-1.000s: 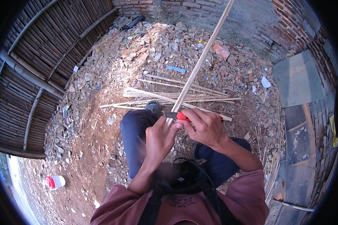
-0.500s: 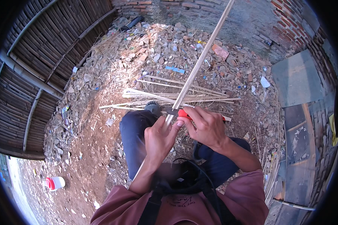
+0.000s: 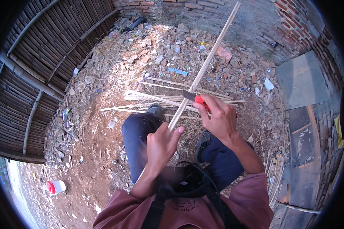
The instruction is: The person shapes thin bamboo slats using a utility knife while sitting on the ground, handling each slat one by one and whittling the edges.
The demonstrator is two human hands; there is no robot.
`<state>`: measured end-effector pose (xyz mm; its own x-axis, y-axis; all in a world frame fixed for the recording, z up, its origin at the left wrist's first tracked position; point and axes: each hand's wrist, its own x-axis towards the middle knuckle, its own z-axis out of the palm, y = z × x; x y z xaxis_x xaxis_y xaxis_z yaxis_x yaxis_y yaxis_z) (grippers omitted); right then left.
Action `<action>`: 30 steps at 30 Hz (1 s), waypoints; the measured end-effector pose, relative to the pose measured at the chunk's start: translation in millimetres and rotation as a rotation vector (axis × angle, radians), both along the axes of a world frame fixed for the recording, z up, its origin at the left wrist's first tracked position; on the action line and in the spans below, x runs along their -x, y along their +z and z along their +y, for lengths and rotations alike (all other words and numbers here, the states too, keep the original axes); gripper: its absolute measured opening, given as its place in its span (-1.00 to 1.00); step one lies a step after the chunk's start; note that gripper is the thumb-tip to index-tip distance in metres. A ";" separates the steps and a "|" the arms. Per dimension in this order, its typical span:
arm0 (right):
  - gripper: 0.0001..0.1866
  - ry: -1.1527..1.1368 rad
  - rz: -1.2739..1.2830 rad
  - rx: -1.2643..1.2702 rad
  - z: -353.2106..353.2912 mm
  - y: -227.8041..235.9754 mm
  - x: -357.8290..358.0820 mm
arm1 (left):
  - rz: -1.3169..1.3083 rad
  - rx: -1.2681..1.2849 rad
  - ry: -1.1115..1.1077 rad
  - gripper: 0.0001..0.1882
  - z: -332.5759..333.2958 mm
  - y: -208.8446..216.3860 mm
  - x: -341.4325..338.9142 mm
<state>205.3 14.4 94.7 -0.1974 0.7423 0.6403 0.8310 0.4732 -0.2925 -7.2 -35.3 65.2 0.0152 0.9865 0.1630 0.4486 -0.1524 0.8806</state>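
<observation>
While the left hand (image 3: 159,145) is gripping the strip (image 3: 209,58), which is slanting up and away beyond it, the right hand (image 3: 222,120) is clasping the red knife (image 3: 199,100), its blade (image 3: 189,95) crossing the strip ahead of the left hand. Whether the edge is biting is unclear, but clean work is probably depending on a firm left hold, a shallow angle and light, even pressure.

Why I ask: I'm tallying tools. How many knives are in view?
1: the red-handled knife in the right hand, its blade over the pale strip in the left hand. Others could be hidden.
</observation>
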 end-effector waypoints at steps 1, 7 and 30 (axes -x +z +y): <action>-0.79 -0.069 0.066 -0.033 9.5 3.2 -8.6 | 0.035 -0.004 -0.002 -0.58 -4.2 -6.0 3.6; -0.74 -0.065 0.223 0.066 20.1 11.0 -37.6 | 0.013 0.066 -0.006 -0.60 -15.7 -17.4 7.7; -0.74 0.393 0.153 0.154 -0.8 -13.8 -4.2 | -0.598 0.289 -0.262 -0.58 3.5 2.1 16.2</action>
